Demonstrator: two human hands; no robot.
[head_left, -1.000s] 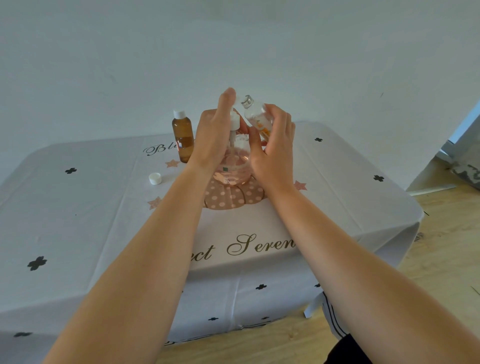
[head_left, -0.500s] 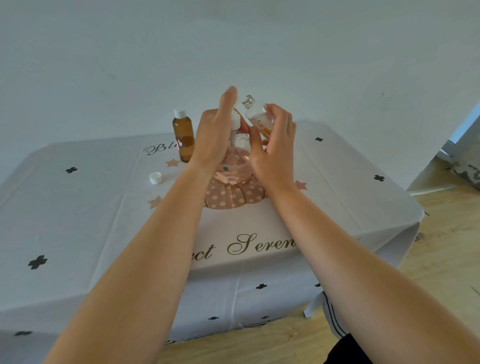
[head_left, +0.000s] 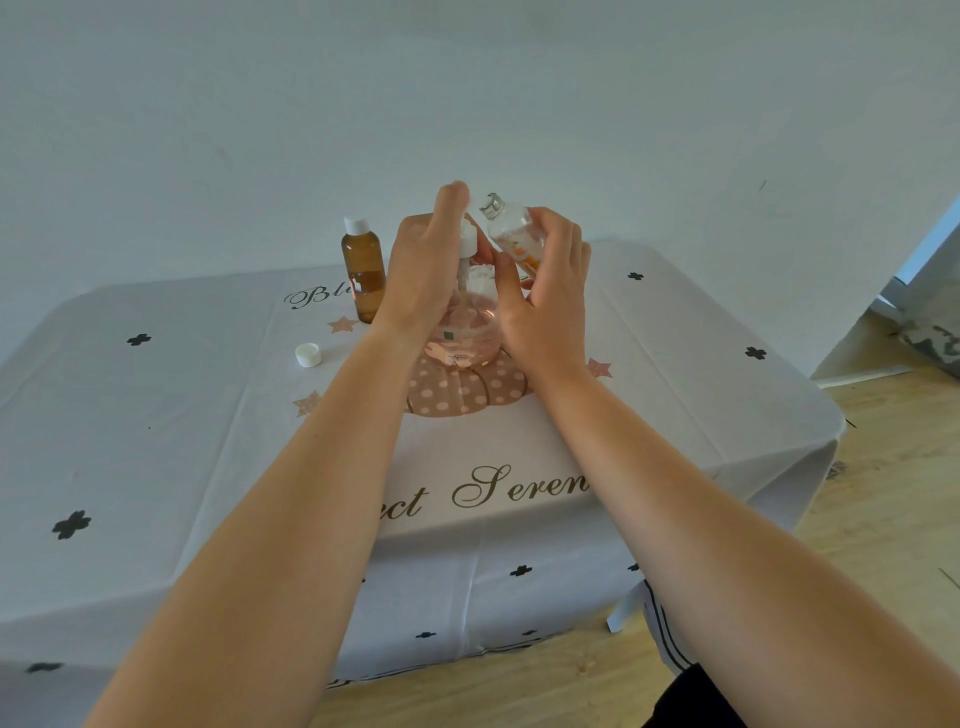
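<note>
Refilling seemed underway: left hand (head_left: 423, 270) clasped the white pump (head_left: 467, 241) of a round clear bottle of pink liquid (head_left: 467, 340) at the centre of the surface (head_left: 156, 415). Right hand's (head_left: 545, 306) grip held a small clear plastic bottle (head_left: 511, 228), neck tilted to eleven o'clock. Next needed: neck under nozzle.

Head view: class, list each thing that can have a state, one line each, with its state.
Amber bottle: upright, capped.
White cap: off, lying on the tablecloth.
Pump bottle: upright, pump gripped by left hand.
Small clear bottle: tilted, held by right hand.
</note>
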